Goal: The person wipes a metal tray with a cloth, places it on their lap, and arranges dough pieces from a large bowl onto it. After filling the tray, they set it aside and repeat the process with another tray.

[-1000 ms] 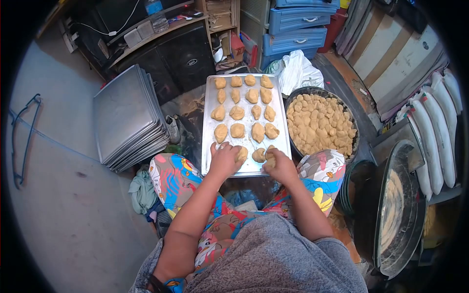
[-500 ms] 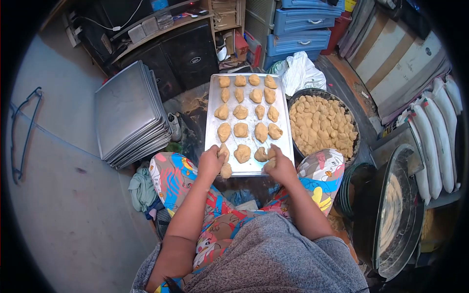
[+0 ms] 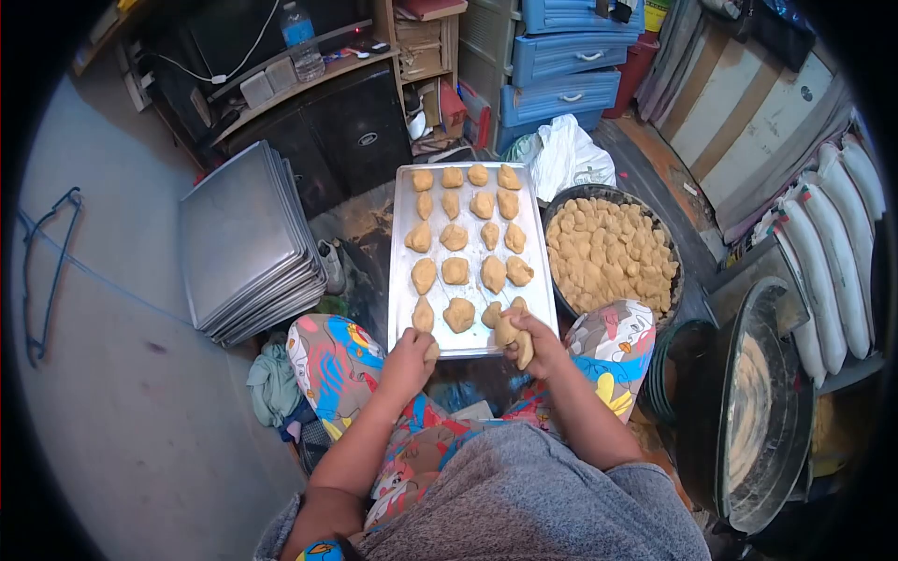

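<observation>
A metal baking tray (image 3: 537, 234) lies in front of me by my knees, set with rows of rough tan dough pieces (image 3: 455, 271). At its near left corner my left hand (image 3: 408, 366) is closed around a small piece of dough (image 3: 431, 352). Just above those fingers, another dough piece (image 3: 423, 314) rests on the tray. My right hand (image 3: 541, 348) grips a longer lump of dough (image 3: 511, 335) over the near right corner, one end hanging below the fingers. A small dough piece (image 3: 492, 314) sits close beside that lump.
To the right of the tray stands a large round tub (image 3: 677, 280) heaped with dough pieces. Stacked metal trays (image 3: 248, 234) lean at the left. A white plastic bag (image 3: 572, 154) and blue drawers (image 3: 566, 61) are behind. A big black basin (image 3: 725, 421) stands upright at right.
The view has shifted, so the tray appears lower. My left hand has drawn back from the dough piece at the near left. The lump in my right hand now shows more, its end hanging down.
</observation>
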The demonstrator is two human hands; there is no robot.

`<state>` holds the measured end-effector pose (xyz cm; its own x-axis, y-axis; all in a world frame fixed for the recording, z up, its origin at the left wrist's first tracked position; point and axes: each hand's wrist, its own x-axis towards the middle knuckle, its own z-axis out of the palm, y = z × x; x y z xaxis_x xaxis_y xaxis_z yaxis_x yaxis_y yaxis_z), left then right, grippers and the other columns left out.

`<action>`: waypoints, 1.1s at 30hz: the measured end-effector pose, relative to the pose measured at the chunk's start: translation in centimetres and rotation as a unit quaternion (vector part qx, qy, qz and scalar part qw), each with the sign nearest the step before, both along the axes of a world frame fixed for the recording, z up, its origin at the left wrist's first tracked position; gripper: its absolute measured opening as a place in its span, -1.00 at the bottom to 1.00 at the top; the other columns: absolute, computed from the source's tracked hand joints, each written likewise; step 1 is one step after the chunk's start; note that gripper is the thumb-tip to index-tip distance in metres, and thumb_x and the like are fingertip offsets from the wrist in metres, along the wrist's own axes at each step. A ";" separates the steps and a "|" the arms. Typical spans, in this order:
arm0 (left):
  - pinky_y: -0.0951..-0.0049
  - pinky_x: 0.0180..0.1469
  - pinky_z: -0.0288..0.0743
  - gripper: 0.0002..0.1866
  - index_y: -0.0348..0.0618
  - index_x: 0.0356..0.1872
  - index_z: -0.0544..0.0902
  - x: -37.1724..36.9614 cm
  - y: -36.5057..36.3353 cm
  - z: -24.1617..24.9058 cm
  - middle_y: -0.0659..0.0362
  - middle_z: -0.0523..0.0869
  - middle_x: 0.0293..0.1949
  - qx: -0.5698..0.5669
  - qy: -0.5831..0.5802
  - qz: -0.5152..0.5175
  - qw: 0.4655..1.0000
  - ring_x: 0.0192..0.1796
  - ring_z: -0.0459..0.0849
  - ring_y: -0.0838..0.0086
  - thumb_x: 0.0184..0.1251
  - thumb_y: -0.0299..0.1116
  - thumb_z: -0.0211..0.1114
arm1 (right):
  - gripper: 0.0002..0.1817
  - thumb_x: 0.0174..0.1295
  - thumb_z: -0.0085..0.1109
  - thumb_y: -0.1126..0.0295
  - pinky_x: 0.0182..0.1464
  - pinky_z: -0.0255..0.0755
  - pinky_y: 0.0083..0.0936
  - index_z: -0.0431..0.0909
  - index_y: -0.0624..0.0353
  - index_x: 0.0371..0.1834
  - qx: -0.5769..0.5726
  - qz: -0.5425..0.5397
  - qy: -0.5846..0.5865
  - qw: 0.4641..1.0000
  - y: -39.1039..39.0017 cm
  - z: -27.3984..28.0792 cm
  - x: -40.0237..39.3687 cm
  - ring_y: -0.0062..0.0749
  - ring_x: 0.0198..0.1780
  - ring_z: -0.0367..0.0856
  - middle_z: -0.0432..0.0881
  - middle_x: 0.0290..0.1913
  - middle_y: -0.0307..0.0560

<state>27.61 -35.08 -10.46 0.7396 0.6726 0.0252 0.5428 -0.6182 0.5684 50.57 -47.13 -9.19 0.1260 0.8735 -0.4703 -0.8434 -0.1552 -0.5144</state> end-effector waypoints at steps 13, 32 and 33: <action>0.26 0.25 0.34 -0.34 -0.14 0.23 0.40 4.4 -1.6 7.7 -0.04 0.40 0.26 -0.228 -0.240 -0.095 0.939 0.25 0.43 0.09 0.04 -0.38 0.44 | -0.59 0.23 0.14 0.16 -0.43 0.55 -0.48 0.38 0.15 0.04 0.029 -0.001 0.084 0.996 0.2 -1.8 2.2 -0.35 -0.31 0.59 0.55 -0.19 -0.01; 0.07 0.33 0.23 -0.49 -0.14 0.27 0.40 -11.1 23.3 0.7 -0.11 0.43 0.27 0.310 0.200 0.282 0.886 0.31 0.39 0.00 0.29 -0.29 0.15 | -0.45 0.29 0.12 0.28 -0.03 0.56 -0.35 0.24 0.19 0.31 0.105 0.112 -0.096 0.983 7.6 2.7 -2.8 -0.28 -0.11 0.64 0.52 0.10 0.07; 0.07 0.33 0.23 -0.49 -0.14 0.27 0.40 -11.5 23.7 0.3 -0.11 0.43 0.27 0.308 0.200 0.282 0.886 0.31 0.39 0.00 0.29 -0.29 0.15 | -0.47 0.30 0.11 0.30 -0.04 0.56 -0.41 0.24 0.20 0.30 0.106 0.130 -0.102 0.980 7.9 2.7 -3.1 -0.32 -0.14 0.65 0.54 0.09 0.05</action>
<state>16.11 -11.36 -10.12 0.3222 0.8880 0.3282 0.9464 -0.3101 -0.0900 47.44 -39.22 -6.47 -0.0420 0.9640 -0.2627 -0.6653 -0.2232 -0.7125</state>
